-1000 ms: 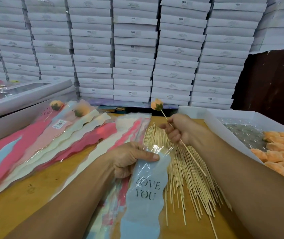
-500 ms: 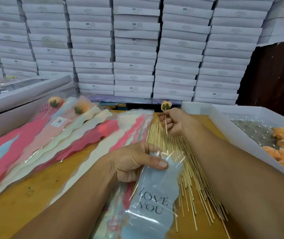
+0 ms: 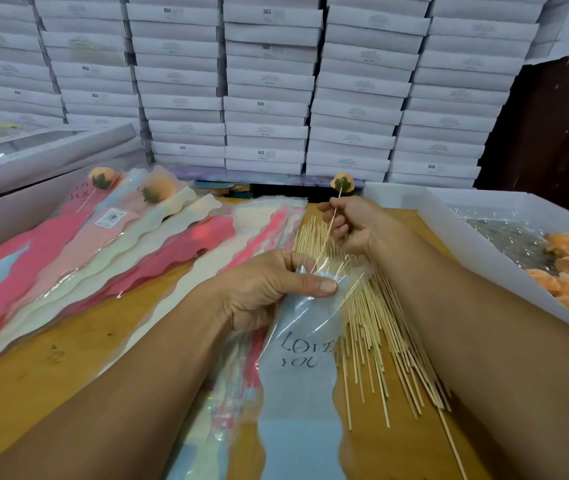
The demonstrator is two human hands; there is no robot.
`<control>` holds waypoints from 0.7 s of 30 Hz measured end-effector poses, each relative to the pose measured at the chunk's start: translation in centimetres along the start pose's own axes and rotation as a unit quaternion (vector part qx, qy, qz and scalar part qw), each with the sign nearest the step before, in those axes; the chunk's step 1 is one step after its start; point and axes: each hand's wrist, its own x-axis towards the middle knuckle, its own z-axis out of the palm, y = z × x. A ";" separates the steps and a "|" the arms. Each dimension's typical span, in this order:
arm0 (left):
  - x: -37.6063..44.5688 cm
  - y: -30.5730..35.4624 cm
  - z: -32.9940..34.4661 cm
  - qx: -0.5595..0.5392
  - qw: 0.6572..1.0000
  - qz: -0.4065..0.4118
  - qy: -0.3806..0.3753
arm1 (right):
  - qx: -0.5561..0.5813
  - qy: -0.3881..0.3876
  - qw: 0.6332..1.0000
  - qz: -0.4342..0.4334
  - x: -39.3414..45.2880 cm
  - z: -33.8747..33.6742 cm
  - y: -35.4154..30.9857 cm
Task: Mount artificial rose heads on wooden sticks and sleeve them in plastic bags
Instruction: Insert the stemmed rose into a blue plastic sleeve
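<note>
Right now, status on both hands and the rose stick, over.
Left hand pinching blue sleeve mouth open. Right hand holding rose stick, tip entering sleeve. Nothing blocking.

left hand thumb pressed flat, right hand pinching, raised; both forearms extended

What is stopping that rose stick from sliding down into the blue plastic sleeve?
Nothing visible. The right hand holds the stick with its lower tip at the sleeve mouth, which the left hand pinches by its top edge. The loose sticks lie beside the sleeve, not across its opening.
</note>
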 end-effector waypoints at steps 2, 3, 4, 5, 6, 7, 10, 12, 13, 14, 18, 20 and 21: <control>0.1 0.0 0.1 0.002 1.000 0.000 0.012 | -0.007 0.004 1.000 -0.002 -0.2 0.0 0.0; 0.1 -0.1 0.0 0.002 1.000 -0.001 0.014 | -0.009 0.006 1.000 -0.004 -0.3 0.0 -0.1; 0.1 0.0 0.0 0.003 1.000 -0.003 0.013 | -0.012 0.008 1.000 -0.007 -0.4 0.0 -0.1; 0.1 0.0 0.0 0.003 1.000 -0.007 0.010 | -0.012 0.010 1.000 -0.010 -0.5 0.0 -0.1; 0.1 0.1 0.0 0.001 1.000 -0.012 0.009 | -0.013 0.011 1.000 -0.013 -0.6 0.0 -0.2; 0.1 0.1 0.0 -0.002 1.000 -0.017 0.008 | -0.012 0.012 1.000 -0.016 -0.6 0.1 -0.2; 0.2 0.1 -0.1 -0.010 0.999 -0.026 0.016 | -0.014 0.013 1.000 -0.023 -0.7 0.0 -0.4; 0.2 0.2 -0.1 -0.016 0.999 -0.027 0.019 | -0.024 0.017 0.999 -0.027 -0.7 -0.1 -0.5; 0.1 0.2 -0.1 -0.019 0.999 -0.028 0.018 | -0.028 0.019 0.999 -0.030 -0.7 -0.2 -0.5; 0.1 0.3 -0.1 -0.022 0.999 -0.030 0.017 | -0.031 0.021 0.999 -0.033 -0.7 -0.3 -0.6; 0.0 0.4 -0.3 -0.018 0.999 -0.037 0.012 | -0.029 0.031 0.998 -0.040 -0.9 -0.5 -0.8; 0.0 0.4 -0.2 -0.014 0.999 -0.043 0.012 | -0.027 0.031 0.998 -0.044 -1.0 -0.4 -1.0; 0.0 0.4 -0.2 -0.013 0.999 -0.044 0.014 | -0.028 0.030 0.998 -0.045 -1.1 -0.4 -1.1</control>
